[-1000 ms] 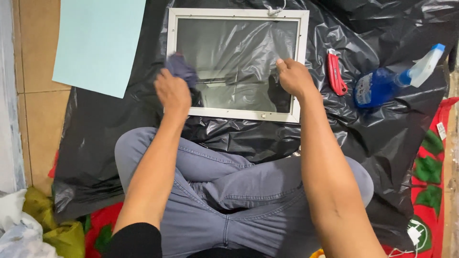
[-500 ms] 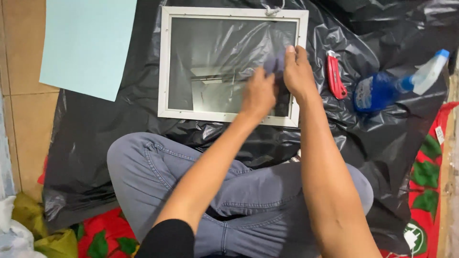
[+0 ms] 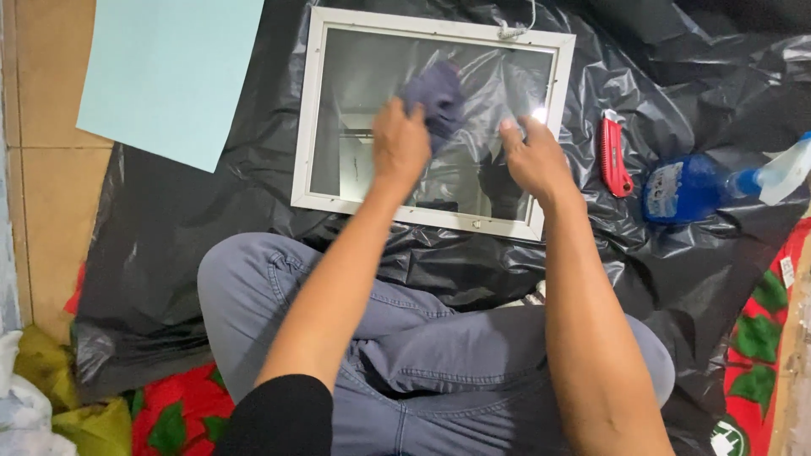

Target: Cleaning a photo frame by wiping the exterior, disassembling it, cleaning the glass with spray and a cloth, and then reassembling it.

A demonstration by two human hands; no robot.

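A white-framed glass pane [image 3: 308,127] lies flat on black plastic sheeting in front of my crossed legs. My left hand [image 3: 400,143] presses a dark blue-grey cloth [image 3: 438,93] onto the upper middle of the glass. My right hand [image 3: 530,156] rests on the glass near the frame's right side, fingers spread, holding nothing. The glass reflects the room and the plastic.
A red utility knife [image 3: 614,154] lies just right of the frame. A blue spray bottle [image 3: 688,186] with a white nozzle lies further right. A pale blue sheet [image 3: 169,72] sits at the upper left on tan floor tiles. Black plastic sheeting [image 3: 169,245] covers the floor; red patterned fabric shows at the edges.
My left hand swept the cloth from the left of the glass to the right beside my right hand, then back to the upper middle. My right hand stayed on the right side.
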